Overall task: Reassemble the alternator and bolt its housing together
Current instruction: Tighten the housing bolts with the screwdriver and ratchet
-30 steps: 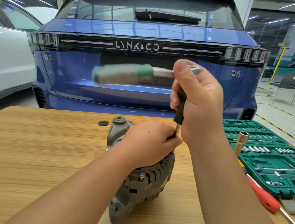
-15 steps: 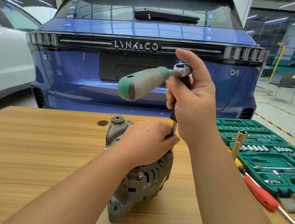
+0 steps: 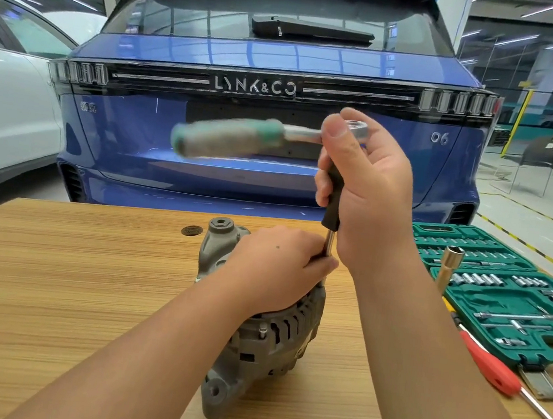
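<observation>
Grey alternator (image 3: 263, 339) under L hand (image 3: 275, 267) grip.

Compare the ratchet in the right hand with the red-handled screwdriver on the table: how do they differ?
The ratchet is held in the air by the right hand; the screwdriver lies on the table, untouched. The ratchet's grip is green and grey; the screwdriver's is red. The ratchet looks motion-blurred; the screwdriver is sharp. Both have metal working ends.
</observation>
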Available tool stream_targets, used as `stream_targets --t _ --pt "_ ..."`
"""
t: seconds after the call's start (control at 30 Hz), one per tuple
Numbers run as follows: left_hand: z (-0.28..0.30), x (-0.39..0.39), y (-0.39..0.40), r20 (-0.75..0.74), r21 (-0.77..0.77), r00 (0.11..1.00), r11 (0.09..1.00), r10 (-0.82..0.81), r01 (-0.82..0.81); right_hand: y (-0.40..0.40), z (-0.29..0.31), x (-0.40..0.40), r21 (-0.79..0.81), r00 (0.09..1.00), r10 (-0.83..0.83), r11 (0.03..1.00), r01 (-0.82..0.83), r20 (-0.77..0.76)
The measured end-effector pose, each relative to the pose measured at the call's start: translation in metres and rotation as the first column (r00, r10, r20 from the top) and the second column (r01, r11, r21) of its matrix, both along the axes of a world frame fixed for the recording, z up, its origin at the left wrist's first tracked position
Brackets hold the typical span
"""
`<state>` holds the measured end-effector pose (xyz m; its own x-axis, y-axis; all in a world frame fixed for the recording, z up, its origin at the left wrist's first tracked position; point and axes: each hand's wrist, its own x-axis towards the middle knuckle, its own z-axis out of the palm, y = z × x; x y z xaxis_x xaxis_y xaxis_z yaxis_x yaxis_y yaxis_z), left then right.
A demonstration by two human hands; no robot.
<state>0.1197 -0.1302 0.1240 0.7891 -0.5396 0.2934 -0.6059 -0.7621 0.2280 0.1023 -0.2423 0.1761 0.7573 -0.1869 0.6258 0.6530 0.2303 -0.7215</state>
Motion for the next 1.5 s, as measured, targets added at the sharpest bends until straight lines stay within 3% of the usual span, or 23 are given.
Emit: stream_targets --t 0.1,0.2,0.27,0.37,0.47,0.77,0.93,1.07,1.1,1.23,1.37,1.5 --pt "0.001 -0.002 -0.001 0.001 0.029 1.000 0.999 -0.016 0.016 -0.007 0.002 0.004 0.015 0.990 -0.132 0.991 0.133 -0.057" --pt "0.001 -0.001 -0.001 0.003 0.040 1.000 0.999 0.007 -0.007 -0.021 0.005 0.003 0.082 0.971 0.200 0.978 -0.190 -0.132" --pt "0.001 0.000 -0.001 0.001 0.027 1.000 1.000 0.009 -0.009 -0.022 0.003 0.003 0.101 0.952 0.297 0.952 -0.289 -0.079" --pt "0.001 0.000 0.000 -0.010 0.012 1.000 1.000 0.002 -0.002 -0.010 -0.001 0.003 -0.009 0.988 0.122 0.993 -0.121 0.097" --pt "0.001 -0.001 0.000 -0.006 0.014 1.000 1.000 0.011 -0.011 -0.002 -0.003 0.003 -0.039 0.988 0.052 0.998 -0.047 0.148" --pt "0.000 0.000 0.001 -0.014 -0.001 1.000 1.000 0.015 -0.015 -0.010 -0.001 -0.003 0.085 0.932 0.358 0.928 -0.362 0.059" --pt "0.000 0.000 0.001 -0.029 -0.007 0.999 1.000 0.022 -0.023 -0.005 0.002 -0.004 0.051 0.979 0.204 0.978 -0.203 -0.004" --pt "0.000 -0.001 0.000 -0.015 0.023 1.000 0.999 -0.024 0.024 -0.007 0.005 -0.002 0.021 0.995 -0.081 0.996 0.083 -0.059" --pt "0.001 -0.001 0.000 -0.012 0.031 1.000 0.999 -0.026 0.026 -0.011 0.006 -0.001 0.018 0.992 -0.089 0.996 0.091 -0.092" --pt "0.001 0.001 0.000 -0.015 0.023 1.000 1.000 -0.001 0.002 -0.016 0.004 0.000 0.044 0.981 0.166 0.986 -0.162 -0.104" --pt "0.000 0.001 0.001 -0.013 0.001 1.000 1.000 -0.002 0.002 -0.002 0.000 -0.002 -0.028 0.996 0.009 1.000 -0.006 0.093" --pt "0.001 0.000 0.001 -0.009 0.006 1.000 1.000 0.004 -0.004 0.000 0.004 -0.006 -0.007 0.999 0.010 1.000 -0.010 0.051"
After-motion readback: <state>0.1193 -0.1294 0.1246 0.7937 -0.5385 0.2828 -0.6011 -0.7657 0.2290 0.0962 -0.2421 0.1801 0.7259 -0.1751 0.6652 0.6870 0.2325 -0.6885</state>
